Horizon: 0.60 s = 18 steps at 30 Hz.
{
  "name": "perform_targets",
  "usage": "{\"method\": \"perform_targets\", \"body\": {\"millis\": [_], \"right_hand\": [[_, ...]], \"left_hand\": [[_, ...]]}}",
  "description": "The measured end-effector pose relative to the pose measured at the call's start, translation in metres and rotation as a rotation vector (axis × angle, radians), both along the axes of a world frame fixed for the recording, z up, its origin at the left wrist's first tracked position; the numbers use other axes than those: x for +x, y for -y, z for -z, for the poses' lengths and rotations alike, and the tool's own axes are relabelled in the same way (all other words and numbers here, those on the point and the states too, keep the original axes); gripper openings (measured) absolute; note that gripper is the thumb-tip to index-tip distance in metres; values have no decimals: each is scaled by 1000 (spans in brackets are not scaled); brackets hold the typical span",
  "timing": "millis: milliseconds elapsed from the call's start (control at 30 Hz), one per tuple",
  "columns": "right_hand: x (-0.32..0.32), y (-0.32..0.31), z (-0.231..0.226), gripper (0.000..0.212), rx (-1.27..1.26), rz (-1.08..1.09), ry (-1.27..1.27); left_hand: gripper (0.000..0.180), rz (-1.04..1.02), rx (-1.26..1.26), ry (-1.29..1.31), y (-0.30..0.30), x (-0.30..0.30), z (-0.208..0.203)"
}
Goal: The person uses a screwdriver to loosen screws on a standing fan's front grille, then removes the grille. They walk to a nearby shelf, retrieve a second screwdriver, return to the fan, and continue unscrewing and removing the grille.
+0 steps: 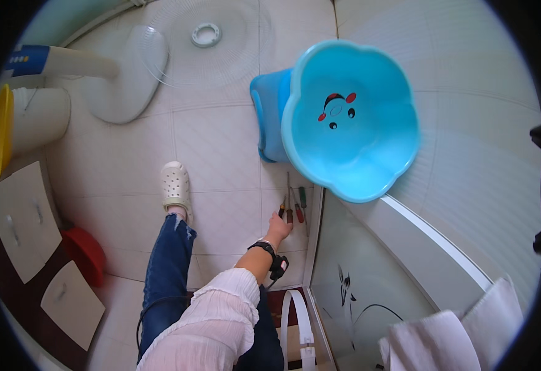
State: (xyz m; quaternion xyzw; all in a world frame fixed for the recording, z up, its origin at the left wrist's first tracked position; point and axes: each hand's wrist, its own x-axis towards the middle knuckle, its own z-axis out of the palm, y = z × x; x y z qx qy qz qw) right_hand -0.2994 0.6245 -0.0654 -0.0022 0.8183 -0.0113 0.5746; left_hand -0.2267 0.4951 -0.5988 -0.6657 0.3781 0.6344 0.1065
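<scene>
My left hand [278,228] reaches down to the floor, its fingers closed round the lower end of a screwdriver with a black-and-yellow handle [281,209]. Beside it lie a long screwdriver with a dark red handle [289,216], another with a red handle [299,213] and one with a green handle [302,196]. Part of the grip is hidden by the hand itself. A black strap with a small device [276,263] sits on that wrist. My right hand is out of sight.
A light-blue basin [369,148] rests on a blue stool [271,114] beyond the tools. At the far left are a fan base [125,102] and clear fan guard [239,55]. A frosted door [369,266] stands right; cabinets [20,222] and a red basin [88,253] left.
</scene>
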Motion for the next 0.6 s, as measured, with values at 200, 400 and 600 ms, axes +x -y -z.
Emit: {"method": "perform_targets", "body": {"millis": [200, 400, 600], "right_hand": [[18, 38, -9, 36, -207, -61, 20], [63, 118, -27, 40, -488, -144, 115], [119, 179, -76, 45, -610, -191, 227]], "left_hand": [[87, 171, -129, -6, 68, 97, -61], [71, -408, -76, -18, 167, 267, -195], [50, -588, -467, -18, 195, 455, -405]]}}
